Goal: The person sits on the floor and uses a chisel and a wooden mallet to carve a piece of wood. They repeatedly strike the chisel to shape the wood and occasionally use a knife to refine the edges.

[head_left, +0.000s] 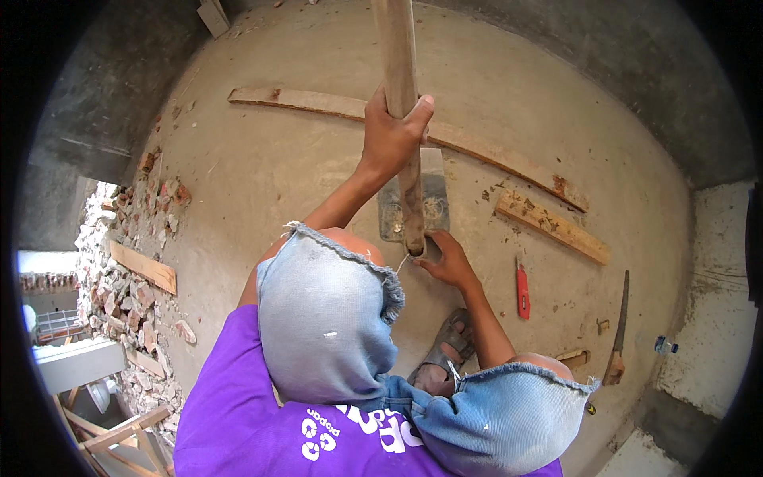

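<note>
A long round wooden handle (396, 48) rises from near my feet toward the top of the view. My left hand (393, 133) is closed around its middle, with the thumb along the shaft. Low down, my right hand (447, 261) pinches the ring-shaped socket at the handle's lower end. Behind the shaft lies a flat dark metal blade (434, 195) with a paler upper part, looking like a hoe head. The handle hides part of the blade. How firmly handle and socket are joined, I cannot tell.
A long wooden plank (493, 159) crosses the floor beyond my hands. On the right lie a shorter board (552, 226), a red-handled cutter (522, 292) and a handsaw (618, 338). Broken brick rubble (131, 306) is heaped at left, beside another board (143, 267).
</note>
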`<action>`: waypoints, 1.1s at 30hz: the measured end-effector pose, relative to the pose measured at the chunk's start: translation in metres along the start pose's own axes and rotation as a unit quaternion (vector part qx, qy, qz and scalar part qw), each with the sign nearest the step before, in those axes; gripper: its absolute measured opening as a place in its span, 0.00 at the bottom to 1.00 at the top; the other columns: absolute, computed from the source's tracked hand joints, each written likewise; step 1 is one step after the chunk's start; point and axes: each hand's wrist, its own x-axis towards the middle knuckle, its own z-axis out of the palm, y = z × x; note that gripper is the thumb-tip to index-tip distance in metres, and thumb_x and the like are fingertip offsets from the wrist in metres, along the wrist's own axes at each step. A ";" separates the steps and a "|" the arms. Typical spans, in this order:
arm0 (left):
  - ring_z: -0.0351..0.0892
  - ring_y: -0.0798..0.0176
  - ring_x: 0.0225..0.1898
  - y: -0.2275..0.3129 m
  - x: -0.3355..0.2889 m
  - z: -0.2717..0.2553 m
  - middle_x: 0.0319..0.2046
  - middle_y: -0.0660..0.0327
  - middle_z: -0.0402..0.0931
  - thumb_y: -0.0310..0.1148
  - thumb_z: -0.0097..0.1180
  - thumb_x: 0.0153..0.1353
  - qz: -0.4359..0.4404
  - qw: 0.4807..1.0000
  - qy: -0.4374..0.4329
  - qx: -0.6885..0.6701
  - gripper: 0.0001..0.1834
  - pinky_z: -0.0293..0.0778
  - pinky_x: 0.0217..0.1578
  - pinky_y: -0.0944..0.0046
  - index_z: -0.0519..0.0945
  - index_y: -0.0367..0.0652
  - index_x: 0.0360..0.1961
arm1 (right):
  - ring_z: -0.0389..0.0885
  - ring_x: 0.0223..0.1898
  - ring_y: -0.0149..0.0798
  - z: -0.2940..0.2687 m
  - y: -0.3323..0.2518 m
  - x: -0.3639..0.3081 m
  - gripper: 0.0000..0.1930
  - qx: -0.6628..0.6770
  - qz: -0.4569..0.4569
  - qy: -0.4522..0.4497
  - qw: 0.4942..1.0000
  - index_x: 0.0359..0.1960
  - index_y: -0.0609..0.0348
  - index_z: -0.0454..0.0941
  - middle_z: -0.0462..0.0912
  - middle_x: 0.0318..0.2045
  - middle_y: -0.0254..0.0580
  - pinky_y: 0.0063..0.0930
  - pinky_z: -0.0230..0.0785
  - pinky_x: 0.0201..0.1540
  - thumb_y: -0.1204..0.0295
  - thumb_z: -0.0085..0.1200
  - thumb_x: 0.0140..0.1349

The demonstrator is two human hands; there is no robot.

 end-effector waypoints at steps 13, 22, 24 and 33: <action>0.75 0.73 0.23 0.010 0.001 -0.010 0.22 0.66 0.74 0.36 0.64 0.65 -0.012 0.999 -0.033 -0.020 0.14 0.73 0.24 0.68 0.74 0.38 0.37 | 0.76 0.58 0.55 0.003 -0.002 0.006 0.34 -0.026 -0.003 -0.042 0.999 0.57 0.63 0.75 0.78 0.54 0.57 0.42 0.69 0.62 0.63 0.74 0.49; 0.76 0.72 0.24 0.000 0.008 -0.024 0.22 0.65 0.76 0.46 0.66 0.64 -0.026 0.997 -0.077 0.014 0.20 0.72 0.26 0.68 0.76 0.39 0.33 | 0.78 0.55 0.50 -0.019 0.025 0.016 0.41 0.081 -0.035 -0.041 0.995 0.63 0.60 0.69 0.78 0.52 0.52 0.38 0.70 0.58 0.65 0.75 0.46; 0.76 0.71 0.24 -0.002 0.008 -0.023 0.21 0.65 0.76 0.47 0.66 0.64 -0.024 0.997 -0.072 -0.001 0.20 0.73 0.26 0.67 0.76 0.40 0.32 | 0.77 0.55 0.51 -0.020 0.013 0.011 0.42 0.028 -0.043 -0.029 0.998 0.63 0.61 0.69 0.77 0.52 0.52 0.39 0.69 0.59 0.63 0.76 0.45; 0.78 0.70 0.23 0.000 -0.003 -0.026 0.22 0.63 0.75 0.36 0.65 0.65 -0.010 0.997 -0.050 -0.065 0.15 0.76 0.25 0.67 0.74 0.36 0.40 | 0.77 0.54 0.58 0.013 -0.010 0.006 0.39 -0.035 0.022 0.002 0.999 0.55 0.64 0.77 0.75 0.53 0.55 0.42 0.71 0.56 0.57 0.78 0.41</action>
